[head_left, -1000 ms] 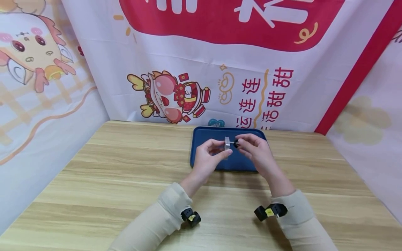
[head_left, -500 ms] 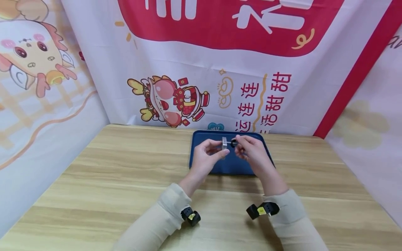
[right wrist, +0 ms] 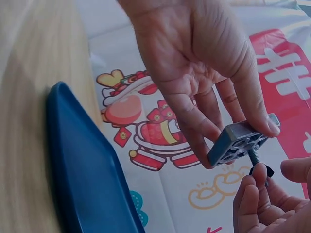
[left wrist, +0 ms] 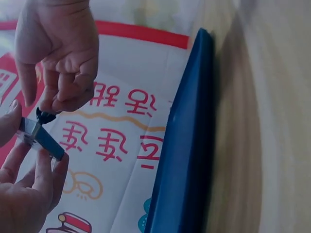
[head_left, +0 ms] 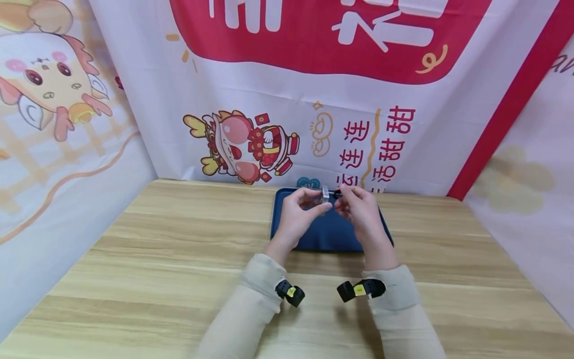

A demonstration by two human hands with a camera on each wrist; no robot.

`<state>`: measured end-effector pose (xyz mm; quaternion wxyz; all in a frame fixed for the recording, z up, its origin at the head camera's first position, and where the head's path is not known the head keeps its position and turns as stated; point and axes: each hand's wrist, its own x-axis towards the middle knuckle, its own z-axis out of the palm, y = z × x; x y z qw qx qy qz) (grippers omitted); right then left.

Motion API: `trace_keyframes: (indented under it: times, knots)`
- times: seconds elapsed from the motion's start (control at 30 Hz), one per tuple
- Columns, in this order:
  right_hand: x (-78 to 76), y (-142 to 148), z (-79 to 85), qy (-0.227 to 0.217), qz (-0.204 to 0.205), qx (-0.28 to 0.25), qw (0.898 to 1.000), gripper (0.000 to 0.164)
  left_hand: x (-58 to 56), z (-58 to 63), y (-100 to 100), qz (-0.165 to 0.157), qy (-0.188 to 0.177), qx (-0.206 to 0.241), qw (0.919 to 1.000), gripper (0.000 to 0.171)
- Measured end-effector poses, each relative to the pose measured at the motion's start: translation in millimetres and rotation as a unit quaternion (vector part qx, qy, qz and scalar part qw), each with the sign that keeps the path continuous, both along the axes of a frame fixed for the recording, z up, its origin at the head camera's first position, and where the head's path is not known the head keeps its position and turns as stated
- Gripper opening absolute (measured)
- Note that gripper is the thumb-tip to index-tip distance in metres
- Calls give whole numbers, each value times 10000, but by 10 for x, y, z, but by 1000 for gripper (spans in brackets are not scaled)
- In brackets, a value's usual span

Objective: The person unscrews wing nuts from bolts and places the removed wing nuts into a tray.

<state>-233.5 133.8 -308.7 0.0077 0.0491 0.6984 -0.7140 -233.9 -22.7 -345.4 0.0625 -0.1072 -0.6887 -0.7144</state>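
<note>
In the head view my left hand [head_left: 298, 212] holds a small silver metal block [head_left: 325, 193] above the blue tray. The right wrist view shows the block's ribbed, hollow underside, gripped at its edges between thumb and fingers. A threaded screw [right wrist: 253, 156] sticks out of that face. On the screw sits a small black piece like a wing nut [right wrist: 270, 171], partly hidden by fingertips. My right hand [head_left: 360, 212] has curled fingers at this black wing nut [left wrist: 46, 115]. Its thumb looks slightly apart from the nut in the right wrist view.
The blue tray [head_left: 327, 234] lies on the wood-grain table [head_left: 179, 249], near its back edge. A printed cloth [head_left: 269, 85] hangs right behind the table, with more cloth at both sides. Each sleeve carries a black wrist camera [head_left: 360, 290].
Both hands, with the block, have moved a little away from the body relative to the tray. The right forearm has swung inward, and the right fingers have shifted on the wing nut.
</note>
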Motion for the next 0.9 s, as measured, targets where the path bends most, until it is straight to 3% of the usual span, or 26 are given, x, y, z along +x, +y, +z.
trace_keyframes:
  times: [0.27, 0.5, 0.67, 0.9]
  knots:
    - [-25, 52, -43, 5, -125, -307, 9995, 31, -12, -41, 50, -104, -27, -107, 9999, 34]
    - [-32, 69, -39, 217, 152, -461, 9986, 22, 18, -8, 8, -56, 66, -154, 9998, 34]
    - [-28, 90, -43, 382, 431, -214, 9981, 34, 7, 1, 2, -69, 4, -158, 9999, 34]
    - [-30, 124, -65, 781, 603, 246, 9948, 35, -11, -6, 2, -72, 38, -90, 9999, 34]
